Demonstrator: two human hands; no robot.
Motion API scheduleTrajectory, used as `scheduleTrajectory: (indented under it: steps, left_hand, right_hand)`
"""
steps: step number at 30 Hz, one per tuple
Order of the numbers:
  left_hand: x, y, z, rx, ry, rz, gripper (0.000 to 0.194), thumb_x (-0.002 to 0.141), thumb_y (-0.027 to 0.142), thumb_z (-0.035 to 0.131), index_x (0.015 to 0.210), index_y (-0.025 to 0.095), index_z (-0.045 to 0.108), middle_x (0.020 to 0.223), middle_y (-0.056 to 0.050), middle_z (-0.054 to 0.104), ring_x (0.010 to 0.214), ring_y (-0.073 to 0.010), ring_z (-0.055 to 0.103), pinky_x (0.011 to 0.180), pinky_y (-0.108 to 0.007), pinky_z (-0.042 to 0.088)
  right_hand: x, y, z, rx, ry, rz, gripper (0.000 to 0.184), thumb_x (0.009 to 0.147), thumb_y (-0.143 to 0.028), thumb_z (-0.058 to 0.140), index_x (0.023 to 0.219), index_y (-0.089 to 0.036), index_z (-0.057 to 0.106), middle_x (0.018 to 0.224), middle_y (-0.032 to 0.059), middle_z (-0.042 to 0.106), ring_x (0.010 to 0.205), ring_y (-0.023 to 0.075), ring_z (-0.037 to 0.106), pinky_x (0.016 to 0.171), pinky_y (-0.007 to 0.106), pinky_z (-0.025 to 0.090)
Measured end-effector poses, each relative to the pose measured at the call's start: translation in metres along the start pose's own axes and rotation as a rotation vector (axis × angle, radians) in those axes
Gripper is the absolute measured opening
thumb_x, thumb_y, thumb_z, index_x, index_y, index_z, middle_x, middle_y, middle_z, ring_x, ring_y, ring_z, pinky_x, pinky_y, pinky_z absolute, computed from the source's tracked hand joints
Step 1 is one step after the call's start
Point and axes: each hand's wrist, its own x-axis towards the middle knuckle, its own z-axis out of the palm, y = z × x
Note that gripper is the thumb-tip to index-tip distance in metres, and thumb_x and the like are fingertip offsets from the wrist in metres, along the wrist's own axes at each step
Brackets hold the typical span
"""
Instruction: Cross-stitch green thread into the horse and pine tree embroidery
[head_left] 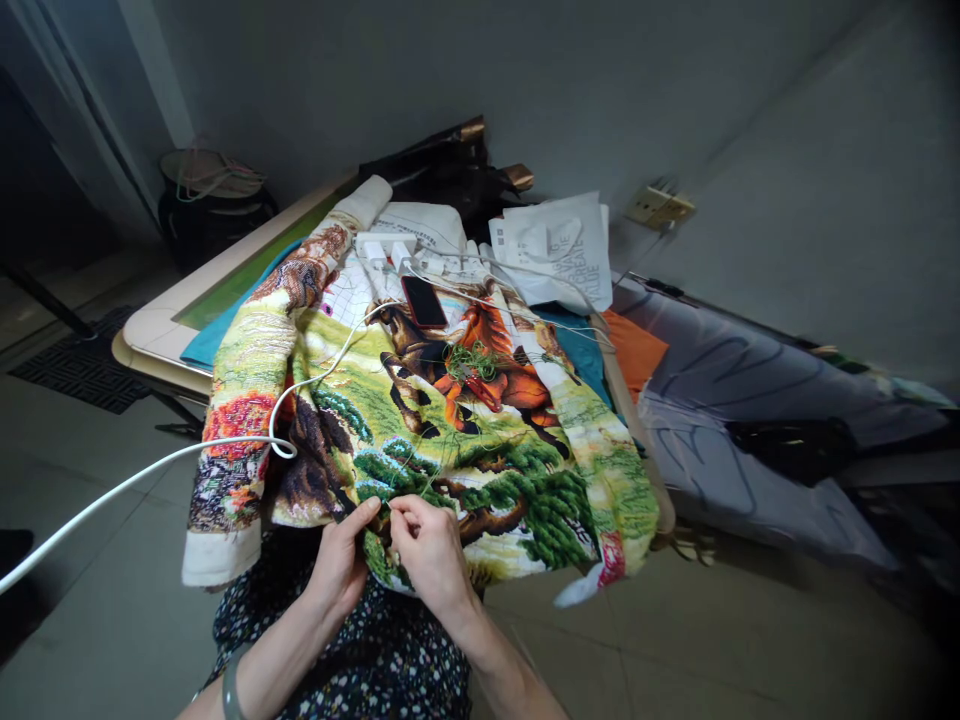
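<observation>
A large embroidery cloth (pixel 360 375) printed with horses and green pines lies over a table and hangs toward my lap, its left side rolled up. My left hand (pixel 343 560) grips the cloth's near edge, thumb on top and fingers underneath. Just to the right, my right hand (pixel 431 550) is pinched over the pine pattern; a green thread runs up from near its fingers. Whatever sits in the pinch, possibly a needle, is too small to make out. A tangle of green thread (pixel 476 362) rests on the orange horse.
A phone (pixel 424 302) and a white power strip (pixel 386 243) lie on the cloth. A thick white cable (pixel 150 468) crosses from the left. White bags (pixel 551 250) stand at the back. The table's corner (pixel 142 325) shows at left, a stool (pixel 214 195) behind it.
</observation>
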Motion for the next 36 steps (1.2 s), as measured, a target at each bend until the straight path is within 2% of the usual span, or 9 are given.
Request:
scheduleTrajectory:
  steps: [6, 10, 20, 27, 31, 33, 36]
  left_hand:
    - [0.003, 0.000, 0.000, 0.042, -0.017, -0.021, 0.024, 0.055, 0.020, 0.091, 0.067, 0.010, 0.073, 0.062, -0.004, 0.072, 0.055, -0.0157, 0.064, 0.056, -0.028, 0.056]
    - [0.005, -0.001, 0.000, 0.037, -0.026, -0.011, 0.023, 0.057, 0.020, 0.090, 0.067, 0.010, 0.072, 0.061, -0.003, 0.071, 0.055, -0.0150, 0.063, 0.055, -0.026, 0.055]
    - [0.004, -0.001, 0.000, 0.038, -0.029, -0.019, 0.025, 0.055, 0.022, 0.091, 0.067, 0.011, 0.072, 0.061, -0.003, 0.071, 0.055, -0.0152, 0.063, 0.055, -0.027, 0.054]
    - [0.003, -0.001, 0.001, 0.007, -0.004, -0.010, 0.022, 0.056, 0.017, 0.090, 0.070, 0.009, 0.075, 0.065, -0.004, 0.073, 0.057, -0.0145, 0.064, 0.058, -0.026, 0.055]
    - [0.002, 0.000, 0.002, -0.013, -0.003, 0.000, 0.019, 0.057, 0.014, 0.089, 0.067, 0.010, 0.074, 0.063, -0.002, 0.072, 0.057, -0.0131, 0.063, 0.058, -0.024, 0.054]
    - [0.001, 0.001, 0.003, -0.006, -0.015, -0.005, 0.019, 0.057, 0.016, 0.089, 0.066, 0.011, 0.073, 0.062, -0.002, 0.071, 0.055, -0.0130, 0.062, 0.056, -0.024, 0.053]
    - [0.000, 0.002, 0.005, 0.012, -0.009, -0.003, 0.022, 0.056, 0.019, 0.091, 0.067, 0.011, 0.074, 0.062, -0.002, 0.071, 0.055, -0.0141, 0.063, 0.056, -0.026, 0.053]
  right_hand:
    - [-0.003, -0.001, -0.006, 0.192, -0.066, 0.079, 0.027, 0.089, -0.022, 0.049, 0.088, -0.015, 0.075, 0.054, -0.0002, 0.063, 0.044, 0.0124, 0.055, 0.047, 0.021, 0.040]
    - [-0.004, 0.000, -0.007, 0.245, -0.076, 0.099, 0.028, 0.089, -0.025, 0.050, 0.090, -0.015, 0.076, 0.052, -0.0013, 0.060, 0.042, 0.0114, 0.051, 0.044, 0.021, 0.038]
    - [0.000, -0.005, -0.008, 0.164, -0.073, 0.071, 0.027, 0.088, -0.020, 0.050, 0.085, -0.015, 0.077, 0.051, -0.0015, 0.060, 0.042, 0.0108, 0.051, 0.046, 0.020, 0.038]
    - [0.001, -0.006, -0.005, -0.012, -0.026, 0.035, 0.025, 0.087, -0.016, 0.052, 0.082, -0.017, 0.076, 0.057, 0.0011, 0.067, 0.047, 0.0132, 0.057, 0.049, 0.021, 0.039]
    - [-0.001, -0.007, 0.004, -0.120, 0.027, 0.025, 0.023, 0.088, -0.015, 0.052, 0.076, -0.019, 0.071, 0.054, 0.0005, 0.064, 0.045, 0.0130, 0.054, 0.050, 0.023, 0.036]
    - [-0.002, -0.007, 0.007, -0.081, 0.032, 0.049, 0.023, 0.090, -0.017, 0.050, 0.074, -0.019, 0.067, 0.054, 0.0002, 0.063, 0.045, 0.0128, 0.053, 0.049, 0.023, 0.035]
    - [-0.002, -0.003, 0.009, 0.091, 0.031, 0.095, 0.020, 0.090, -0.021, 0.052, 0.075, -0.019, 0.065, 0.059, 0.0008, 0.065, 0.051, 0.0138, 0.058, 0.050, 0.022, 0.041]
